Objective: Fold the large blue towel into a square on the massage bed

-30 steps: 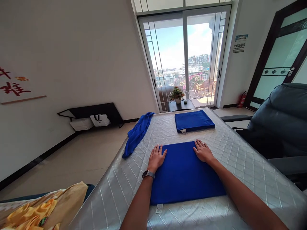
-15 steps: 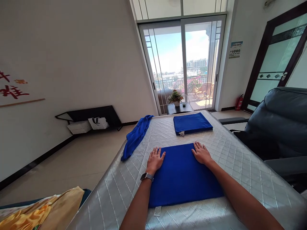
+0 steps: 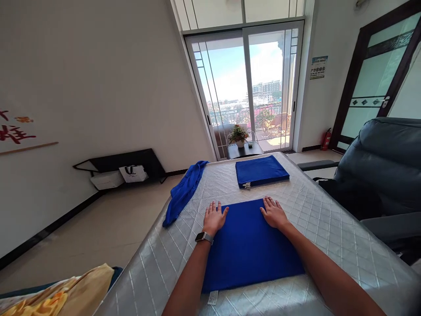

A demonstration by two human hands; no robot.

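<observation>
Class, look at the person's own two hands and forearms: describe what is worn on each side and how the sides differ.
The left hand is ungloved; on its wrist is a watch with a dark, rounded-rectangular face and a grey band. The right hand is ungloved too, with no watch at its wrist. No sleeve shows on either forearm, and no ring is visible.
</observation>
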